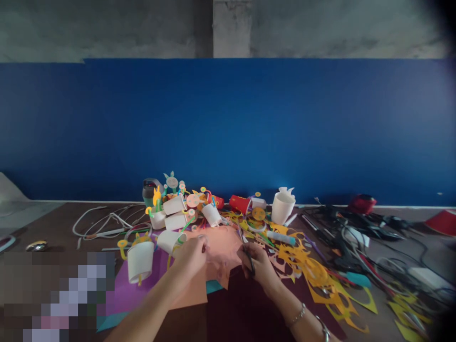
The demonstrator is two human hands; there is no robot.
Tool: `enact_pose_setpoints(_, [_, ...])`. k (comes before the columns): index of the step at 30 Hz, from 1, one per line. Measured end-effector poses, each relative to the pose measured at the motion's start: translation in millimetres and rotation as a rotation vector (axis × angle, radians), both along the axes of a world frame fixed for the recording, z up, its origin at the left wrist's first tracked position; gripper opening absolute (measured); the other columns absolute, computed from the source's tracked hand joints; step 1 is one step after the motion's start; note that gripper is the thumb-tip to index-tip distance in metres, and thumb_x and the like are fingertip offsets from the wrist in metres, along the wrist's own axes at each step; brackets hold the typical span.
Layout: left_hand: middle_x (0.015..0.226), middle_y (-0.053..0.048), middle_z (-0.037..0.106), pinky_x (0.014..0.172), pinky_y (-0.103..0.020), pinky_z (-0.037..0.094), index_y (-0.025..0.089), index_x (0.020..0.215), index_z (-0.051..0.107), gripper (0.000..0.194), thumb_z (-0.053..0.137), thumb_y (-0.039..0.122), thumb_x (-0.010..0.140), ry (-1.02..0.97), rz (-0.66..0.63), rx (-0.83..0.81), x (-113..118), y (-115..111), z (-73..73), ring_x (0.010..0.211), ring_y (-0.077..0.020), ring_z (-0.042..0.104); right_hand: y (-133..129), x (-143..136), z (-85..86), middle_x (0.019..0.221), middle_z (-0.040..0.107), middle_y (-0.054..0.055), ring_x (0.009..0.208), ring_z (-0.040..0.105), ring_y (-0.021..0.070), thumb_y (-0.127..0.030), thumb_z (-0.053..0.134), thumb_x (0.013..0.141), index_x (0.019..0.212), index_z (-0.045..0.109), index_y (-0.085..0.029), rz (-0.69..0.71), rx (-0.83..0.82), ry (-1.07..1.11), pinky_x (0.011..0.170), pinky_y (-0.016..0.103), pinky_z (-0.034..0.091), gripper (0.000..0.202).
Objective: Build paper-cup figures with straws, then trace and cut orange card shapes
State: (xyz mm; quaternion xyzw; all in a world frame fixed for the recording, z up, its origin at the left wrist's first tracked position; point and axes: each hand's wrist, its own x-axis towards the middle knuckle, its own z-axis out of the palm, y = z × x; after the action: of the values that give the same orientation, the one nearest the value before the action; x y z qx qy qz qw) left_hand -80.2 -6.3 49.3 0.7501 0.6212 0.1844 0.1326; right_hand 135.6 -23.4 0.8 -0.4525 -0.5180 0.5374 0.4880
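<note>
My right hand (pixel 261 268) is closed around the dark handles of a pair of scissors (pixel 248 260), whose blades point up and away from me. To its left, my left hand (pixel 190 254) is closed in a pinch above orange-pink paper (pixel 223 244). A small pale bit shows at its fingertips, too blurred to name. White paper cups lie beside that hand, one of them (pixel 167 241) on its side. Another white cup (pixel 140 261), with yellow paper pieces attached, stands on purple paper (pixel 121 287).
Decorated cups, among them a red cup (pixel 240 204), crowd the back. A tall white cup (pixel 283 208) stands behind a glue stick (pixel 281 237). Yellow paper offcuts (pixel 313 270) spread right, near tangled cables (pixel 377 266). A white cord (pixel 107 223) lies left; a blue partition (pixel 228 128) rises behind.
</note>
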Motion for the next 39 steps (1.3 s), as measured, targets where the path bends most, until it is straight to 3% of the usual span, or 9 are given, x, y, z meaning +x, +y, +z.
enact_pose_setpoints(6, [0.099, -0.010, 0.061, 0.068, -0.031, 0.040, 0.018, 0.101, 0.059, 0.041, 0.038, -0.005, 0.074, 0.217, -0.086, 0.049, 8, -16, 5.1, 0.086, -0.0227, 0.059, 1, 6, 8.4, 0.042, 0.050, -0.008, 0.029, 0.044, 0.0066, -0.039, 0.066, 0.072, 0.075, 0.051, -0.018, -0.046, 0.018, -0.004, 0.030, 0.015, 0.026, 0.026])
enact_pose_setpoints(10, [0.106, -0.005, 0.057, 0.080, -0.030, 0.040, 0.022, 0.094, 0.062, 0.032, 0.047, -0.001, 0.075, 0.265, -0.448, 0.159, 24, -31, 1.5, 0.100, -0.0208, 0.053, 0, 4, 7.3, 0.040, 0.049, -0.008, 0.028, 0.043, 0.0061, -0.041, 0.065, 0.071, 0.072, 0.048, -0.018, -0.053, 0.011, -0.005, 0.030, 0.015, 0.026, 0.028])
enact_pose_setpoints(12, [0.101, -0.005, 0.058, 0.081, -0.031, 0.040, 0.020, 0.086, 0.063, 0.021, 0.050, 0.004, 0.079, 0.266, -0.540, 0.221, 26, -31, -3.0, 0.097, -0.0202, 0.053, 0, 4, 6.1, 0.040, 0.049, -0.008, 0.028, 0.043, 0.0064, -0.043, 0.065, 0.070, 0.072, 0.048, -0.018, -0.059, -0.002, -0.011, 0.030, 0.015, 0.025, 0.030])
enact_pose_setpoints(16, [0.097, -0.006, 0.060, 0.088, -0.038, 0.038, 0.018, 0.083, 0.065, 0.019, 0.051, 0.006, 0.080, 0.298, -0.399, 0.343, 14, -22, -12.2, 0.098, -0.0234, 0.052, 1, 5, 5.3, 0.041, 0.049, -0.009, 0.029, 0.044, 0.0062, -0.043, 0.065, 0.071, 0.074, 0.050, -0.018, -0.031, -0.012, -0.033, 0.031, 0.015, 0.028, 0.030])
enact_pose_setpoints(21, [0.117, -0.015, 0.058, 0.091, -0.046, 0.036, 0.014, 0.116, 0.059, 0.044, 0.044, -0.001, 0.077, 0.376, -0.085, 0.485, -10, -28, -20.7, 0.112, -0.0317, 0.047, 0, 8, 9.3, 0.042, 0.052, -0.007, 0.030, 0.047, 0.0071, -0.043, 0.063, 0.075, 0.073, 0.050, -0.016, 0.090, -0.065, -0.112, 0.028, 0.014, 0.025, 0.030])
enact_pose_setpoints(23, [0.124, -0.012, 0.055, 0.093, -0.044, 0.035, 0.018, 0.120, 0.057, 0.048, 0.045, 0.000, 0.077, 0.357, -0.154, 0.456, -13, -35, -21.4, 0.116, -0.0302, 0.044, -3, 11, 12.2, 0.044, 0.054, -0.007, 0.031, 0.050, 0.0079, -0.044, 0.062, 0.077, 0.075, 0.051, -0.016, 0.149, -0.093, -0.132, 0.027, 0.013, 0.023, 0.030])
enact_pose_setpoints(26, [0.126, -0.007, 0.055, 0.096, -0.041, 0.033, 0.023, 0.106, 0.063, 0.033, 0.055, 0.008, 0.077, 0.298, -0.349, 0.346, -14, -42, -17.3, 0.121, -0.0276, 0.042, -9, 15, 16.9, 0.048, 0.059, -0.004, 0.037, 0.057, 0.0103, -0.047, 0.060, 0.079, 0.082, 0.050, -0.015, 0.259, -0.172, -0.095, 0.028, 0.012, 0.024, 0.033])
enact_pose_setpoints(32, [0.082, -0.003, 0.064, 0.085, -0.041, 0.035, 0.021, 0.080, 0.063, 0.008, 0.064, 0.022, 0.072, 0.331, -0.515, 0.175, -10, -37, -6.3, 0.091, -0.0243, 0.056, -17, 23, 22.4, 0.053, 0.066, 0.003, 0.045, 0.064, 0.0144, -0.057, 0.054, 0.082, 0.086, 0.054, -0.012, 0.518, -0.354, 0.017, 0.029, 0.013, 0.027, 0.044])
enact_pose_setpoints(39, [0.072, -0.005, 0.063, 0.083, -0.040, 0.033, 0.017, 0.070, 0.061, 0.003, 0.059, 0.017, 0.074, 0.410, -0.504, 0.326, -3, -30, -32.4, 0.085, -0.0234, 0.057, -33, 8, 36.3, 0.059, 0.069, 0.007, 0.046, 0.067, 0.0177, -0.062, 0.055, 0.079, 0.087, 0.056, -0.011, 0.675, -0.545, 0.065, 0.032, 0.016, 0.040, 0.052])
